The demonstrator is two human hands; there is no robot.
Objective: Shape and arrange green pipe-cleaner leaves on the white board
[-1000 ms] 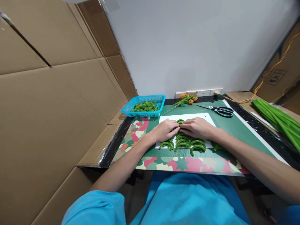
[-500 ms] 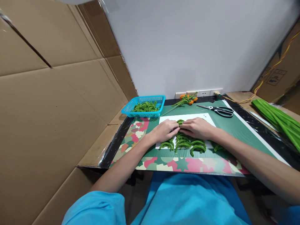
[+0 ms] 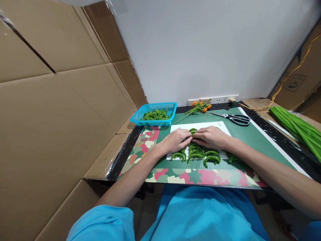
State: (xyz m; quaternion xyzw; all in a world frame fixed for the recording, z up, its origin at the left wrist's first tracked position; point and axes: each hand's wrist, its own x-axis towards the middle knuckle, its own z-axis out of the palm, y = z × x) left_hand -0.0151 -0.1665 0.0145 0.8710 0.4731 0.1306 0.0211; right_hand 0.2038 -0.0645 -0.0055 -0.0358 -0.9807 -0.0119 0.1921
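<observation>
- The left hand (image 3: pixel 175 140) lies knuckles-up on the white sheet (image 3: pixel 179 128), fingers curled inward. Its grip is closed on one end of the green fuzzy piece (image 3: pixel 192 130).
- The right hand (image 3: pixel 212 137) faces it, also knuckles-up. Its grip is pinched shut on the other end of the same piece, so the fingertips of both hands nearly meet.
- The green fuzzy piece shows only as a small arch above the fingertips, over the far half of the white sheet. The rest is hidden under the fingers, and it seems bent rather than straight.
- A pile of curved green pieces (image 3: pixel 198 154) lies just beneath the wrists on the near edge of the sheet. Several arches lie side by side, and a few stray ones run under the right forearm.
- The sheet lies on a green mat (image 3: pixel 250 140), which lies on the worktop (image 3: pixel 283 140). A patterned paper (image 3: pixel 147 139) lies to its left and along the near edge.
- A blue basket (image 3: pixel 138 114) stands at the far left corner and holds more green pieces.
- An orange flower sprig (image 3: pixel 200 106) lies by the wall, with scissors (image 3: pixel 234 117) to its right, well apart from the hands.
- A bundle of long green stems (image 3: pixel 297 127) lies at the far right.
- Cardboard panels (image 3: pixel 62 117) stand along the left side.
</observation>
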